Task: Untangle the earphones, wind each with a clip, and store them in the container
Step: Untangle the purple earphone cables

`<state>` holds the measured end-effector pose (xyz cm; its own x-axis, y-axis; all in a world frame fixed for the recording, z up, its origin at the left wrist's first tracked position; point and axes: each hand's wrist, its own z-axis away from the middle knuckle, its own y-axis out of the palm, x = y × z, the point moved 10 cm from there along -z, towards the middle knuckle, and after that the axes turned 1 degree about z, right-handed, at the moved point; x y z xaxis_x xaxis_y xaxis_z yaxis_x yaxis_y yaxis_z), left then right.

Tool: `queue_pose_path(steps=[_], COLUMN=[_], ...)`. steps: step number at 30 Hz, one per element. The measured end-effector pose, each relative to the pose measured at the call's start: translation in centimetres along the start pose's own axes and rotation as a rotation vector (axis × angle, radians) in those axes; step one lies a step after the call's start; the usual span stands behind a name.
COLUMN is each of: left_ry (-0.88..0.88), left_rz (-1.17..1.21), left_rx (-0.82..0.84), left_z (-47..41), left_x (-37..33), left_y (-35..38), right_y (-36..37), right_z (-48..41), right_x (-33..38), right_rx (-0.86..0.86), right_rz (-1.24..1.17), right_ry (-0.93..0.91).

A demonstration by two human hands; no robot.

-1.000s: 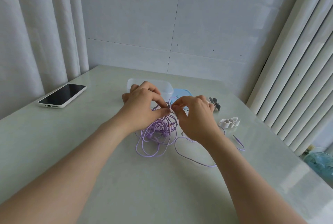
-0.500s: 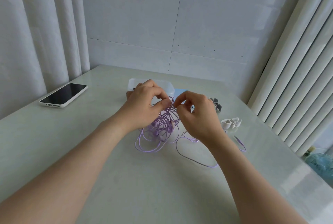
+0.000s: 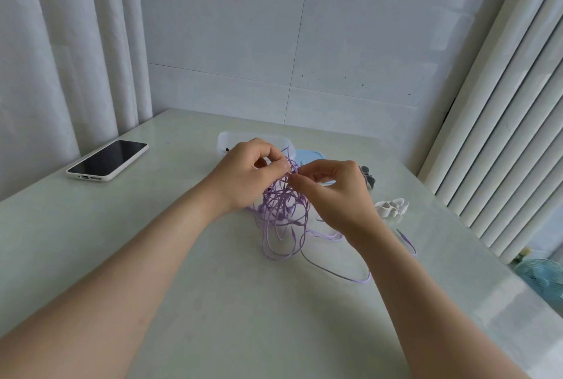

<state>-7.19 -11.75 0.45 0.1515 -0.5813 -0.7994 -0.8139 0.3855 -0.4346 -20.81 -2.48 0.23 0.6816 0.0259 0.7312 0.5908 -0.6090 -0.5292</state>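
Risk: knots tighten if I pull apart hard. Purple earphone tangle lies at 6 o'clock of the container; left hand and right hand each pinch a top strand.

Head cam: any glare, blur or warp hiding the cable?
Head view: soft even daylight, only a pale sheen on the table at lower right; wide-angle warp leans the blinds; cable tangle reads sharp, though left hand and right hand cover its top.
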Motion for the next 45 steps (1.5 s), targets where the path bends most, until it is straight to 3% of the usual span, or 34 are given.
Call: queue_pose_path(steps=[2, 7, 11, 19, 23, 28, 37, 45], left_ry=[-0.093, -0.062, -0.044, -0.193, -0.209, -0.231, -0.271, -0.27], left_rz=[0.121, 0.15, 0.294, 0.441, 0.451, 0.472, 0.469, 0.414], left_rx=[0.017, -0.034, -0.131, -0.092, -0.042, -0.06, -0.128, -0.056], left_z=[0.0, 0.1, 0.0, 0.0, 0.2, 0.0, -0.1, -0.1], left_x=[0.7, 0.2, 0.1, 1.4, 1.1, 1.5, 2.6, 2.2], left_y=[0.0, -0.4, -1.4, -0.6, -0.1, -0.2, -0.9, -0.2], right_y=[0.3, 0.5, -0.4, -0.5, 0.2, 1.4, 1.1, 1.1], right_z=[-0.1, -0.1, -0.2, -0.4, -0.1, -0.5, -0.9, -0.8], right_x=[-0.4, -1.3, -1.9, -2.2, -1.8, -2.3, -1.8, -1.4], right_rx=[0.03, 0.006, -0.087, -0.086, 0.004, 0.084, 0.022, 0.009], right_rz=[-0.044, -0.116, -0.042, 0.054, 0.202, 0.163, 0.102, 0.113], right_ry=[0.048, 0.132, 0.133, 0.124, 0.117, 0.084, -0.051, -0.105])
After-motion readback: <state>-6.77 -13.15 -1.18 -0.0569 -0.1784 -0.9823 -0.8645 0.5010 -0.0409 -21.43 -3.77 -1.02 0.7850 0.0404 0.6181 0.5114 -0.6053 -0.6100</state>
